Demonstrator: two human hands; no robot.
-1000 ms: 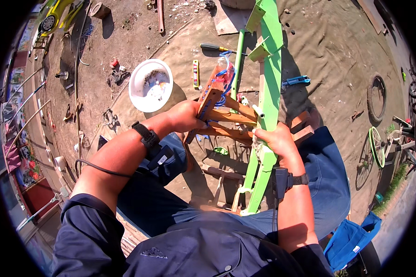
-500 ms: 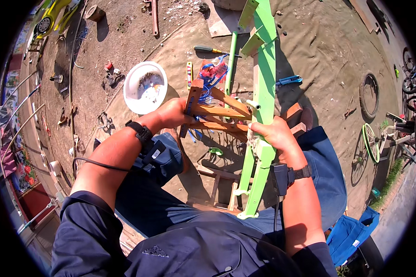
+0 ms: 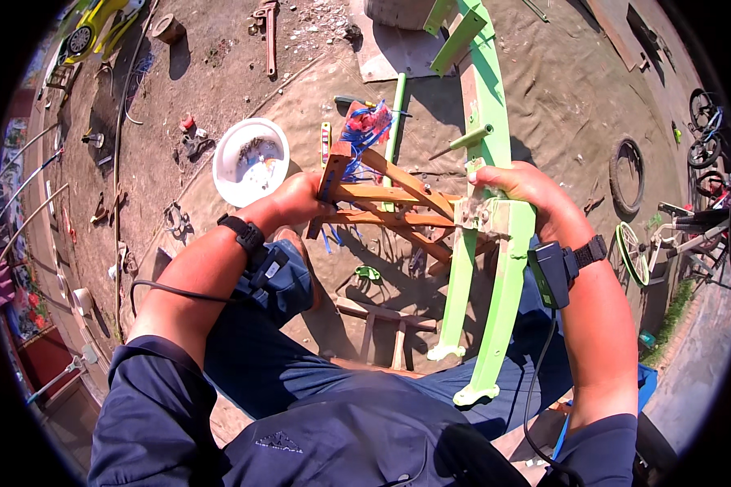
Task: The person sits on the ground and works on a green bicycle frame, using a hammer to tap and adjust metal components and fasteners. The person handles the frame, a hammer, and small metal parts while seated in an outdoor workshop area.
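My left hand (image 3: 299, 197) is closed on the upright end board of an orange-brown wooden frame with crossed slats (image 3: 406, 196). My right hand (image 3: 530, 185) grips a long, pale green metal frame (image 3: 502, 302) near its jointed middle, thumb beside a short tube stub. The green frame's two legs hang down above my lap, its bracketed upper end reaches away from me, and the wooden slats meet or pass behind it. A red and blue tangle of cord and wrapping (image 3: 363, 127) lies beyond the wood, next to a loose green tube (image 3: 398, 97).
A white basin (image 3: 229, 166) stands left on the tarp (image 3: 560, 105). A pipe wrench (image 3: 270, 45), a level (image 3: 326, 140), a short log (image 3: 167, 31) and small tools lie around. At right are a tyre (image 3: 628, 144) and bicycles; beneath me, a small wooden frame (image 3: 386, 318).
My right hand has moved right and away from me, carrying the green frame; its legs now sit farther right and its short tube has turned. My left hand stays on the wood.
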